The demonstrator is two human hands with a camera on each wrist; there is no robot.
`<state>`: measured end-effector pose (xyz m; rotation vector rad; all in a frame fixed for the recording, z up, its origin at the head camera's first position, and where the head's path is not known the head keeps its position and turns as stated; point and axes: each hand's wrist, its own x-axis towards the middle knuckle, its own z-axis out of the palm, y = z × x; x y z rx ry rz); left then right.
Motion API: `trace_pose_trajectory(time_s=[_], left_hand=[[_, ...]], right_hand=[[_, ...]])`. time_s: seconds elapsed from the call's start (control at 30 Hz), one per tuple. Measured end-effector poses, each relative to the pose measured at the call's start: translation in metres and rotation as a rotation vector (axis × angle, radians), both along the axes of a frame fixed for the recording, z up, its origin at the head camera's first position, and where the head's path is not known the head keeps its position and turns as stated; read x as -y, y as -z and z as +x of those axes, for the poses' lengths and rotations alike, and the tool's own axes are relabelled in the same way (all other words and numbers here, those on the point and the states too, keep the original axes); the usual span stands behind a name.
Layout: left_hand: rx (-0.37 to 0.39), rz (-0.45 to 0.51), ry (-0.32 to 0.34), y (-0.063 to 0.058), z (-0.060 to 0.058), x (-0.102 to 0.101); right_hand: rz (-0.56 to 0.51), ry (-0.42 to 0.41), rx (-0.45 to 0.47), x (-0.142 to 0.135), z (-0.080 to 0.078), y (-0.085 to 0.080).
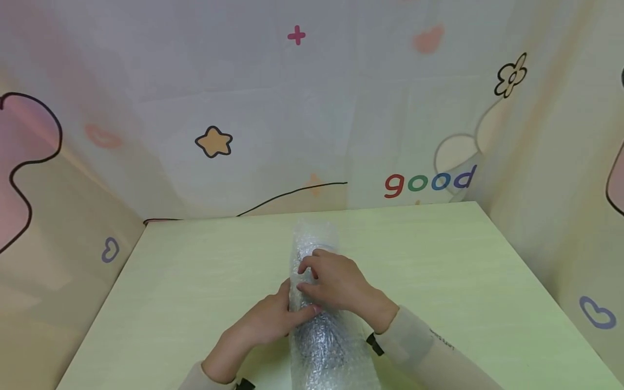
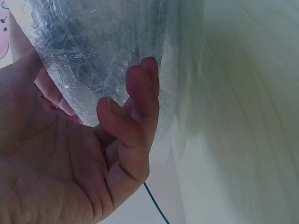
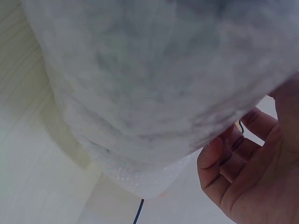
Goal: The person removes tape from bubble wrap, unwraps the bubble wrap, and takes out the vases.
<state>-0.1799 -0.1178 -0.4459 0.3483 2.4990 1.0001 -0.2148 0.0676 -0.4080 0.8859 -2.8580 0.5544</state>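
A long bundle in clear bubble wrap [image 1: 319, 346] lies on the table, its long side running away from me. Something dark and silvery shows through the layers, but its kind cannot be made out. My left hand [image 1: 270, 319] holds the bundle's left side, thumb across the top. In the left wrist view its bent fingers [image 2: 142, 98] lie along the wrap near the table. My right hand [image 1: 336, 279] rests on top farther along, fingers loosely bent, with a gap between thumb and forefinger. The right wrist view shows those fingers [image 3: 210, 161] against the wrap [image 3: 140, 93].
A pale green table [image 1: 195, 260] extends on both sides of the bundle. A printed curtain [image 1: 263, 108] stands behind it and along both sides. One flat end of the bubble wrap [image 1: 317, 230] reaches toward the table's back edge.
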Motion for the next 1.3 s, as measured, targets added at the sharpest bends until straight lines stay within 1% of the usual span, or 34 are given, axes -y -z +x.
trace_pose_trajectory(time_s=[0.17,0.5,0.67,0.9,1.03,1.17,1.3], left_hand=[[0.003,-0.012,-0.004,-0.0007,0.0003,0.0],[0.024,0.028,-0.006,-0.0032,0.0024,-0.0005],[0.024,0.037,-0.006,-0.0017,0.0017,-0.0003],[0.002,0.043,0.003,-0.0004,0.001,0.0008],[0.006,0.042,-0.001,-0.0004,0.0011,0.0016],[0.013,0.044,-0.007,-0.0004,0.0012,0.0023],[0.002,0.046,0.0,-0.0003,0.0009,0.003]], right_hand=[[0.007,0.01,0.004,0.0012,-0.0001,-0.0006],[0.007,0.025,0.057,0.003,-0.0008,-0.0034],[0.022,0.016,0.058,0.0041,-0.0007,-0.0044],[0.054,-0.012,0.069,0.0061,-0.0026,-0.0024],[0.075,-0.038,0.053,0.0074,-0.0028,-0.0003],[0.101,-0.062,0.007,0.0076,-0.0016,0.0],[0.115,-0.07,-0.022,0.0076,-0.0008,0.0001]])
